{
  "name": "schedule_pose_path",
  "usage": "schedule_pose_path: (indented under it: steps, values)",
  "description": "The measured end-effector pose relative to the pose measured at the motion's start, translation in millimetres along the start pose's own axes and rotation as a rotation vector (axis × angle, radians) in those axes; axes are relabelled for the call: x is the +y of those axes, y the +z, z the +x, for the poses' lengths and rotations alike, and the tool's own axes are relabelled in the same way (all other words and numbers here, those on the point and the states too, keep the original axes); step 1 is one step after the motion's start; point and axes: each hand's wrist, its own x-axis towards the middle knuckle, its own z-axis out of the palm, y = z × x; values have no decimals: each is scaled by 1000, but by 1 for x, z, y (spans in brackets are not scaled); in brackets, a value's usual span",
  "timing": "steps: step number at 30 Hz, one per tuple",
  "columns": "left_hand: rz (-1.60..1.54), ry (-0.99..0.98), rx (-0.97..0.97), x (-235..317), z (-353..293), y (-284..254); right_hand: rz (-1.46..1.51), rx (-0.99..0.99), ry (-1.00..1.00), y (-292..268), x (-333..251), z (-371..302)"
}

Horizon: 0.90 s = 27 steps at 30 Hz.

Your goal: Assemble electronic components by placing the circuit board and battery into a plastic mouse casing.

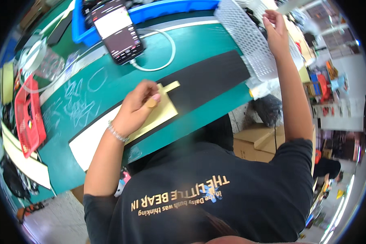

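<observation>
My left hand point(140, 103) rests over a pale yellow sheet point(164, 107) with a narrow tab, its fingers curled and thumb bent in. A small tan round spot point(151, 103) shows at the thumb; what the fingers grip is hidden. Beneath lies a long black strip point(211, 77), slightly curved, running across the table. Its left part carries a cream-white sheet point(85, 148), which passes under my left wrist. Over a white perforated basket point(254, 44) at the upper right, my right hand point(276, 26) is raised with loosely bent fingers, thumb apart, nothing visible in them.
On the green table point(158, 140) a phone point(120, 34) with a white cable leans against a blue tray point(171, 7). A red basket point(28, 118), a clear plastic cup point(51, 65) and pale strips point(32, 166) are at the left. Cardboard point(248, 144) and a black bag point(268, 110) sit below right.
</observation>
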Motion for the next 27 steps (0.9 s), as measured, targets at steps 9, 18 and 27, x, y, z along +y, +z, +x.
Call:
schedule_pose_path:
  steps: [9, 18, 27]
  values:
    - [64, 44, -27, 6, -2, -4, 69, -488, -354, 140, -118, -32]
    - [149, 74, 4, 7, -5, -5, -285, -196, -80, 257, -97, 83]
    - [203, 95, -31, 11, -2, -9, -439, -900, 219, 299, -92, 148]
